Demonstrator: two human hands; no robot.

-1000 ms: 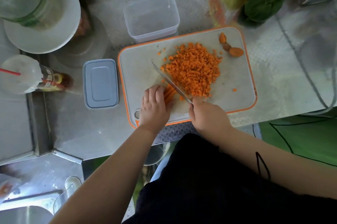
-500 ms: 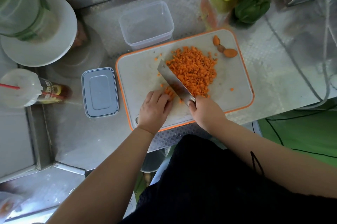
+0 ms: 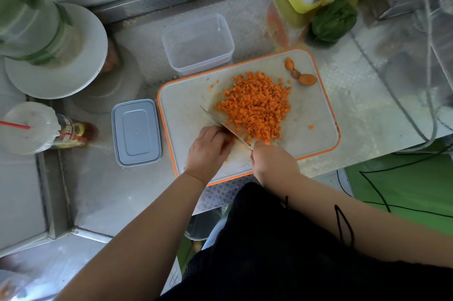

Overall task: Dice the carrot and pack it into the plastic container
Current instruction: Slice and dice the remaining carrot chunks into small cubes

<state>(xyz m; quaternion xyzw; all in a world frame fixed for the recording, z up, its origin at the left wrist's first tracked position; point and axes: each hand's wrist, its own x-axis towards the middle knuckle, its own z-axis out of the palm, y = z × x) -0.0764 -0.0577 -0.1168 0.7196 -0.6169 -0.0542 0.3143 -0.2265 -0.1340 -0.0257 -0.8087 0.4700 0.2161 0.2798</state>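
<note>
While right grip [image 3: 272,162] clasps knife [image 3: 221,125], left grip [image 3: 208,151] pins carrot strips, curled

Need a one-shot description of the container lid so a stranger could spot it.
Start at the orange-rimmed cutting board in the middle of the steel counter. Just off its left edge lies the lid, flat on the counter. It is an opaque grey-blue rounded rectangle with a raised centre panel, unlike the clear, empty plastic container standing behind the board.
</note>
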